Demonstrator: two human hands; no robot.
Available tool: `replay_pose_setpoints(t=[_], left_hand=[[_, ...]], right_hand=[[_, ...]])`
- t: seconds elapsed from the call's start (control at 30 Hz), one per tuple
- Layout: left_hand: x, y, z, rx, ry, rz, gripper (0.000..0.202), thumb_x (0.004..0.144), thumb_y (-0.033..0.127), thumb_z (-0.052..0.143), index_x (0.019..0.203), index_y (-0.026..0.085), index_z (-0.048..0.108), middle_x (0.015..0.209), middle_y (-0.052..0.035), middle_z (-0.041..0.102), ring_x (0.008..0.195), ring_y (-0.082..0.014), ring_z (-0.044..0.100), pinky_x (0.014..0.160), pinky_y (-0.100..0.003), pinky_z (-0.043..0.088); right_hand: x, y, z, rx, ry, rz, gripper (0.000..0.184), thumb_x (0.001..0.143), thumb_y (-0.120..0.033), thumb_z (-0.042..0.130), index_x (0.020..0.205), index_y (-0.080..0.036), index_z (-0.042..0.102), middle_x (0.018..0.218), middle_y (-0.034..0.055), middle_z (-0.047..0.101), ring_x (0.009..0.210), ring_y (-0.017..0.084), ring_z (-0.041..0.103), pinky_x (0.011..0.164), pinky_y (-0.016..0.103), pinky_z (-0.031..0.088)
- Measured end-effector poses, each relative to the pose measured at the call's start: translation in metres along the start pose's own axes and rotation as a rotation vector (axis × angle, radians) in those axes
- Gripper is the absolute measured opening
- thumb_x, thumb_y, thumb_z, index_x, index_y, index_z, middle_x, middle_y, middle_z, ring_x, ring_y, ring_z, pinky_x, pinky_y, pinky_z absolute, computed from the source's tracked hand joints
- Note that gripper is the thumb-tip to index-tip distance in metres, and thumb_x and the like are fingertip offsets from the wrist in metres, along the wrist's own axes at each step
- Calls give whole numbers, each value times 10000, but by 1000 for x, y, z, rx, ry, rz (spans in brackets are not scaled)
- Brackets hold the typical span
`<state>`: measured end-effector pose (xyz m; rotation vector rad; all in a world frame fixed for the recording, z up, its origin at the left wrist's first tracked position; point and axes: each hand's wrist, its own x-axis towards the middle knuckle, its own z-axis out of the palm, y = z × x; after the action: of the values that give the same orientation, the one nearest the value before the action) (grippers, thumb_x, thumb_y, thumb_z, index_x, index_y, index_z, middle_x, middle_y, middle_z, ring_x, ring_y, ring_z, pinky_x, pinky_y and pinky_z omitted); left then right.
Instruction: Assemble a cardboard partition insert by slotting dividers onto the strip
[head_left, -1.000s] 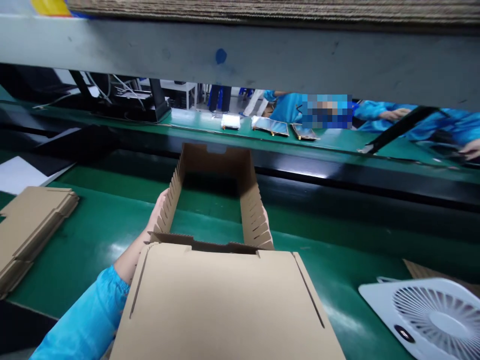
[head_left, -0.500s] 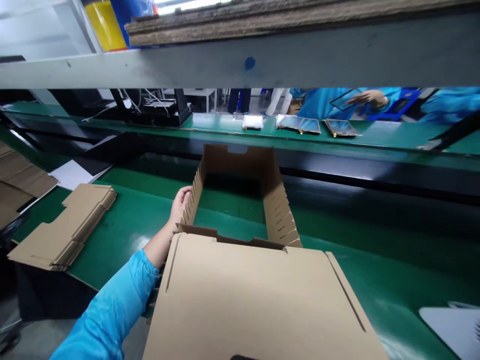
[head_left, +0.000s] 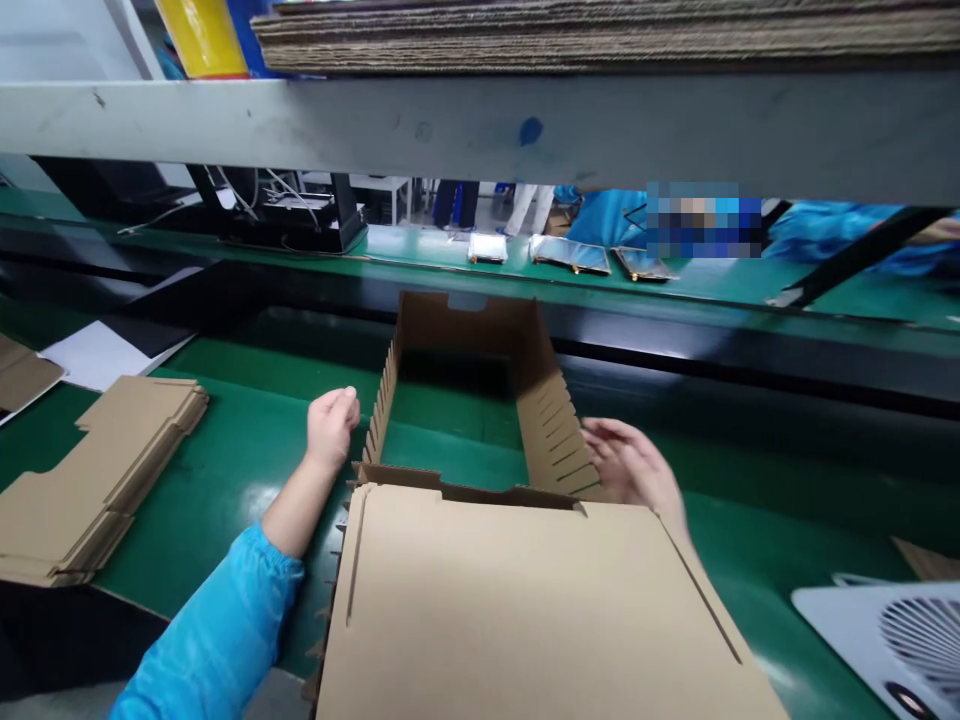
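Observation:
A cardboard frame [head_left: 559,435] with slotted side walls stands on the green bench, the bench top showing through its middle. A large flat cardboard box [head_left: 525,600] with a slit along each side fills the near foreground, at the frame's close end. To the left of the frame, a small gap from its wall, my left hand [head_left: 332,428] is closed in a loose fist with nothing visible in it. On the other side my right hand [head_left: 637,465] has its fingers stretched toward the right wall's outer face, close to or touching it. The cardboard box hides part of the right forearm.
Folded cardboard pieces [head_left: 112,470] lie stacked at the left, near white paper [head_left: 101,355]. A white vented device [head_left: 885,635] sits at the lower right. Overhead, a shelf beam [head_left: 420,130] carries stacked cardboard sheets [head_left: 600,40]. Flat screen-like panels [head_left: 570,254] rest on the far ledge, near co-workers' blue sleeves.
My left hand has come away from the frame's left wall, moving left and curling shut. My right hand has come into view beside the right wall. The view has shifted slightly.

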<state>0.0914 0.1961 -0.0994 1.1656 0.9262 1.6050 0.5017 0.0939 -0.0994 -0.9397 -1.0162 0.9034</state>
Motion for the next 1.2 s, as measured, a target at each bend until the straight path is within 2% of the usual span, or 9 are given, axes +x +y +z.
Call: replay_pose_setpoints(t=[0.07,0.13,0.23,0.37,0.53,0.73,0.9,1.07,1.2], left_hand=[[3,20,-12,-112,-232,35,681,914,553,849,537,204,402,498,58,326,465,-87,315,507,-255,275],[5,42,-24,-152,-493,77,550,895,512,886,599,189,554,532,26,445,490,-105,396,530,-266,331],[7,76,-33,-88,-843,122,447,808,610,951,810,199,774,647,-25,607,555,-135,496,554,-279,387],[5,106,-24,142,-1106,119,521,657,585,1049,985,220,875,781,-75,723,598,-152,561,555,-283,422],[0,112,-13,142,-1085,138,394,674,483,1064,918,234,881,740,-64,720,591,-156,582,545,-274,431],[-1,101,-23,80,-1018,138,290,827,433,979,975,212,863,762,-52,697,562,-104,459,530,-243,393],[-7,90,-23,-64,-920,87,206,885,376,918,941,192,844,761,-29,636,550,-84,448,521,-225,370],[-10,76,-19,-75,-769,95,227,906,394,900,862,181,834,791,-44,640,641,-119,545,609,-244,441],[-7,64,-18,-109,-673,88,238,897,413,908,862,186,847,827,-47,650,649,-119,541,627,-256,446]], right_hand=[[-6,-16,-17,20,-29,-6,442,795,-634,951,1044,-292,821,975,53,689,792,184,623,742,348,575],[-16,-33,-29,32,-127,-4,404,793,-645,942,1013,-323,835,879,49,613,713,177,539,677,350,517],[-26,-51,-35,29,-270,9,373,791,-638,944,1009,-351,847,818,44,545,684,184,501,641,352,475],[-26,-57,-35,-14,-462,87,485,635,-636,1040,1015,-379,882,977,94,628,778,247,633,656,395,548],[-29,-55,-33,-20,-491,173,383,655,-416,1048,999,-393,880,1017,88,617,749,234,644,635,385,554],[-31,-55,-22,-65,-430,92,434,734,-648,949,1044,-356,867,978,100,659,874,278,670,716,388,604],[-26,-60,-8,-72,-388,-6,396,807,-641,891,1052,-331,868,835,81,684,769,250,681,666,345,613],[-28,-61,0,-30,-243,-10,415,769,-601,915,1087,-336,884,981,102,750,914,283,733,786,385,662],[-25,-54,0,-45,-129,-37,263,754,-554,966,884,-342,883,905,83,744,966,273,735,845,367,656]])
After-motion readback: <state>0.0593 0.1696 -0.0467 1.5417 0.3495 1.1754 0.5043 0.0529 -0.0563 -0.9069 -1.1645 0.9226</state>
